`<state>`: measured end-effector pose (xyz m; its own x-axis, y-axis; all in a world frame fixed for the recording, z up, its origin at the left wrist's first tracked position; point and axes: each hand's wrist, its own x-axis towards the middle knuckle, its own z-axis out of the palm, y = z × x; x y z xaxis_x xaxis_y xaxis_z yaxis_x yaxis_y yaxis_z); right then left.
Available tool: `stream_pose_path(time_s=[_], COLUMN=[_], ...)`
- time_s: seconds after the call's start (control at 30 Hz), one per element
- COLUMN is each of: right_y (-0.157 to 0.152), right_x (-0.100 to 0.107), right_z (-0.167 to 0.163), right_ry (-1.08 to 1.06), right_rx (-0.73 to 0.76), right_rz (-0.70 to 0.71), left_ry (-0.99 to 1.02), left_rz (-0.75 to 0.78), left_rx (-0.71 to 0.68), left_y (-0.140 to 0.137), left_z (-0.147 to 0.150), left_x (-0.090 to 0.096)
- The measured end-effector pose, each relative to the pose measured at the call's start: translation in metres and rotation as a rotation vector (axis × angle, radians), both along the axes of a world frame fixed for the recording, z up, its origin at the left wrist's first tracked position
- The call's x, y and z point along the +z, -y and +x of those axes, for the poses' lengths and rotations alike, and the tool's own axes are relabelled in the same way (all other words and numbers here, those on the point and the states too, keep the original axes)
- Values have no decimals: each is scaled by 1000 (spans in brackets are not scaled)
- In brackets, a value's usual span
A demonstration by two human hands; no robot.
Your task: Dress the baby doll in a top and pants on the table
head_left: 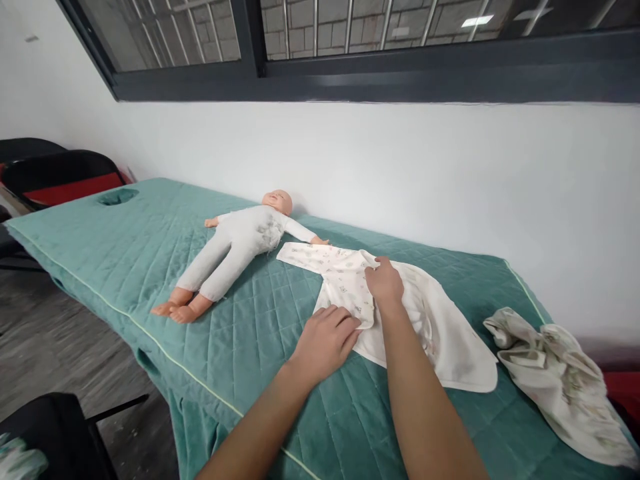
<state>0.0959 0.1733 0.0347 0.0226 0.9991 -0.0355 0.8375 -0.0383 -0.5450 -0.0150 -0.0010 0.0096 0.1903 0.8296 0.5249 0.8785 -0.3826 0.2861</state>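
Observation:
A white baby shirt (345, 280) with a small print lies spread on a green quilted cover, one sleeve stretched toward the doll. My right hand (386, 280) is closed in a pinch on the shirt's cloth near its upper edge. Lower down, my left hand (325, 340) has its fingers bent over the shirt's edge, the fingertips pinching the cloth; the thumb is hidden. To the right, the rest of the white cloth (463, 353) fans out beneath and beyond my right forearm. A baby doll (240, 233) in a white body suit lies on its back left of the shirt, arms spread.
The green quilted cover (115, 247) drapes over a long bed against a white wall, with a face hole at its far left. A crumpled printed cloth (560, 380) lies at the right end. Black chairs (65, 173) stand at left; another dark seat (55, 433) is in the near corner.

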Motion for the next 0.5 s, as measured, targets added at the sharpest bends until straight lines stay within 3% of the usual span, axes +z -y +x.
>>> stream_pose_path(time_s=[0.3,0.43,0.5], right_y=[-3,-4,-4], right_x=[-6,-6,-4], right_z=[-1,-1,-4], right_ry=[-72,-186,-287], right_rx=[-21,9,73], right_rz=[4,3,14], left_ry=[129,426,609], left_rz=[-54,-109,-52], left_rx=[120,178,270], left_y=[0,-5,-6], left_z=[-3,-11,-18], left_x=[-2,-7,-11])
